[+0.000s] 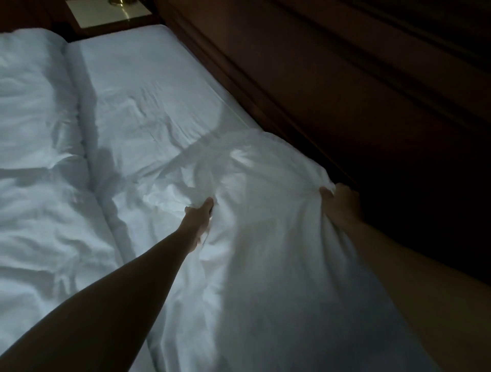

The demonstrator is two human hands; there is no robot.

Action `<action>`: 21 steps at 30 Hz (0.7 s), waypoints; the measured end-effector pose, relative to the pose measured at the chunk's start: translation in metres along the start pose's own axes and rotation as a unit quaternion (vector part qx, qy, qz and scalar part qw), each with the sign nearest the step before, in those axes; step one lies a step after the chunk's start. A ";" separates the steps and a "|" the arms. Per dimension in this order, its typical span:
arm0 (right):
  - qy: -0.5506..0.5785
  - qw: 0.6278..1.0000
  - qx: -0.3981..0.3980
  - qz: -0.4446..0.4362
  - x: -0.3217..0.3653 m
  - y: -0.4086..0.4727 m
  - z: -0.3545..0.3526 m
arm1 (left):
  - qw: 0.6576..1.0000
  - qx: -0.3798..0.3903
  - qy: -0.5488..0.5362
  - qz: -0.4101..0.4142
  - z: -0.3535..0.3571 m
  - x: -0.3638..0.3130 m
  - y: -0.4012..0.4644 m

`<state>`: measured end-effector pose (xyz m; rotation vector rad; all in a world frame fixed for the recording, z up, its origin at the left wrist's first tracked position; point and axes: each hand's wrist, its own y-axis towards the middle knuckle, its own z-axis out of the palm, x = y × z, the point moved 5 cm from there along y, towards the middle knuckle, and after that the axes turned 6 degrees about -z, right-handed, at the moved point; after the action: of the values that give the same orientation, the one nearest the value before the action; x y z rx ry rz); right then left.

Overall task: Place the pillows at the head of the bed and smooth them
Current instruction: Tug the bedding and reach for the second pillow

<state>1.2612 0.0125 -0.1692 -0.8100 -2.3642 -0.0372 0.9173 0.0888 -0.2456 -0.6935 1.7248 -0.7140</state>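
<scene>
A white pillow (265, 212) lies along the right side of the bed, next to the dark wooden headboard (305, 79). It is blurred and rumpled. My left hand (200, 220) grips a fold of the pillow's left side, fingers tucked into the fabric. My right hand (338, 204) is closed on the pillow's right edge, close to the headboard. The pillow's near end runs out of the bottom of the view between my forearms.
The bare white sheet (138, 93) stretches beyond the pillow toward the far corner. A crumpled white duvet (39, 159) covers the left of the bed. A pale nightstand top (106, 13) with a brass lamp base (119, 2) stands past the far corner. The room is dim.
</scene>
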 end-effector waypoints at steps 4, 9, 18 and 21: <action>-0.021 1.000 0.010 0.001 0.009 -0.024 -0.007 | 0.972 -0.051 0.216 0.078 -0.034 -0.013 -0.028; -0.104 0.987 0.078 -0.097 0.085 -0.108 0.001 | 0.940 0.011 0.299 0.165 -0.100 -0.025 -0.115; -0.182 0.911 0.291 -0.228 0.287 -0.358 0.036 | 0.874 -0.028 0.436 0.215 -0.320 0.055 -0.338; -0.187 0.901 0.276 -0.279 0.352 -0.430 0.028 | 0.874 -0.075 0.426 0.222 -0.406 0.075 -0.409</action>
<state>0.7897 -0.1385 0.0837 0.1613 -2.6793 0.5738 0.5476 -0.1839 0.1095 -0.0194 2.6531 -0.5906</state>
